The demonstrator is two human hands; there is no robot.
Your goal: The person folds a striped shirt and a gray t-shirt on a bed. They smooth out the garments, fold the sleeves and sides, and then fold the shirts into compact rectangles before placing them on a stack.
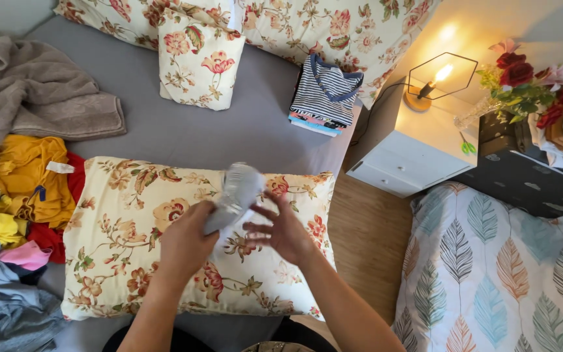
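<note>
Grey-white and blurred, a small rolled bundle of cloth [234, 195] sits in our left hand [187, 242] at the centre of the frame, the fingers wrapped round its lower end; we cannot tell what kind of garment it is. Our right hand [283, 231] is just beside it with fingers spread and open, the fingertips close to the bundle, though we cannot tell whether they touch it. Both hands hover over a cream floral-print cotton pillow [131, 248] that lies across the grey bed sheet [184, 133] in the lower middle of the picture.

At the upper middle, a second, smaller floral pillow [197, 62] stands on the bed, and to its right lies a folded stack topped by a navy-and-white striped shirt [326, 91]. On the left edge we see a heap of yellow, red and pink clothes [17, 192], with a taupe towel [30, 91] above it and bluish-grey fabric [1, 303] below. At the upper right, a white bedside cabinet [412, 153] carries a lit lamp with a black wire frame [434, 78], next to red flowers in a glass vase [522, 85]. A leaf-patterned cushion [496, 267] fills the lower right corner.
</note>
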